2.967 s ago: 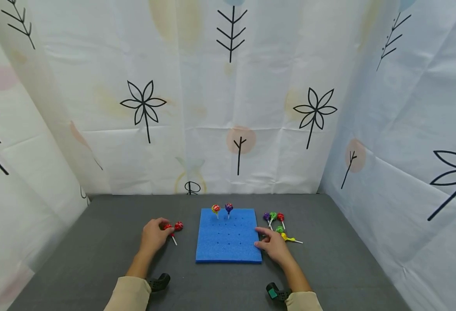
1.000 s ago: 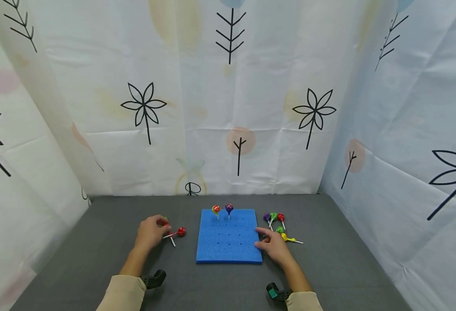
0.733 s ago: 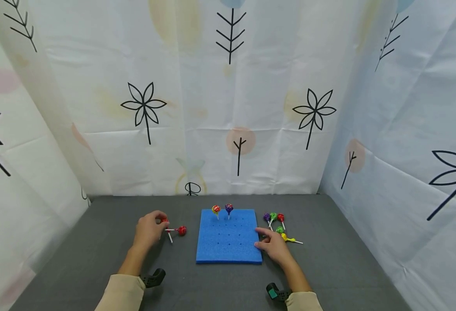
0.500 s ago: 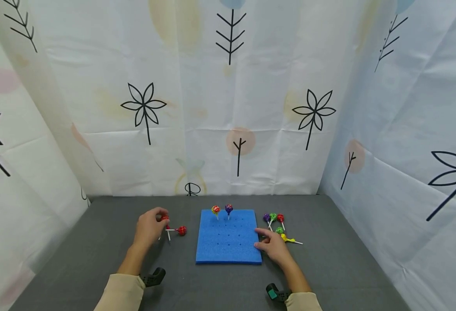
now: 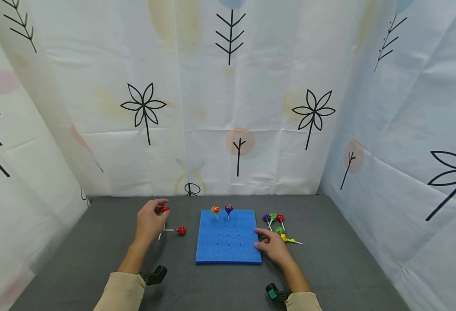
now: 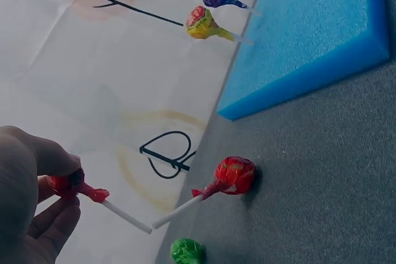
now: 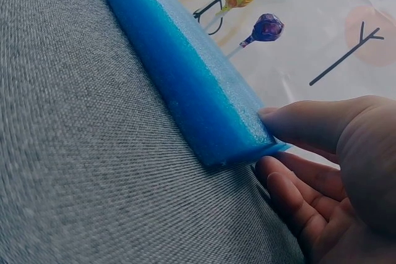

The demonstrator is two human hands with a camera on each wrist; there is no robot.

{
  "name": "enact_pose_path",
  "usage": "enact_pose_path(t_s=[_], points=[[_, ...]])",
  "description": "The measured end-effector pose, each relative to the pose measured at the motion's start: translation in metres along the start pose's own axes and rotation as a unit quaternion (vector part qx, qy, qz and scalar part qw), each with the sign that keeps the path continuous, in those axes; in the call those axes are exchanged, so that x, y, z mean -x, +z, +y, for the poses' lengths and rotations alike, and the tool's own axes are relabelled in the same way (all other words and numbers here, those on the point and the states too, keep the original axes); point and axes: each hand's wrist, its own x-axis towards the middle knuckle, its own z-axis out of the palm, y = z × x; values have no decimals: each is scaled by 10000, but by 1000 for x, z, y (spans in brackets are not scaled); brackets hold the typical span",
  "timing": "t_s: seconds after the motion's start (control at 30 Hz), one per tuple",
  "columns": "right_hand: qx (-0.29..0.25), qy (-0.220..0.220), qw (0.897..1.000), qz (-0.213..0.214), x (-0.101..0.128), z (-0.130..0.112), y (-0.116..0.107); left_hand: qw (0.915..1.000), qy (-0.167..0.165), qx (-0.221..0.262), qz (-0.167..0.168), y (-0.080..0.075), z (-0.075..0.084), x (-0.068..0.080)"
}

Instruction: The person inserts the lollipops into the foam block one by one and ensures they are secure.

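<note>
Left hand [image 5: 148, 220] pinches a red lollipop [image 6: 69, 185] by its head, lifted left of the foam block [image 5: 228, 236] that the right hand [image 5: 273, 247] steadies with loose fingers; next: seat stick in a free hole.

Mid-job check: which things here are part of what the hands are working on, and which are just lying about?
In hand:
- left hand pinching a red lollipop, lifted off the table
- right hand steadying the blue foam board
- two lollipops standing in the board

Lying about:
- red lollipop on the table
- green lollipop
- lollipop cluster right of the board
</note>
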Motion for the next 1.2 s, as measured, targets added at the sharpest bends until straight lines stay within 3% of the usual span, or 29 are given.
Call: enact_pose_path(t_s=[0.2, 0.6, 1.2], points=[[-60, 48, 10000, -15, 1, 0, 0, 9996, 89, 243, 102, 2, 7, -3], [-90, 38, 10000, -18, 1, -1, 1, 9969, 95, 768, -125, 7, 22, -7], [-59, 27, 10000, 17, 1, 1, 2, 9897, 551, 1252, -426, 37, 28, 4]])
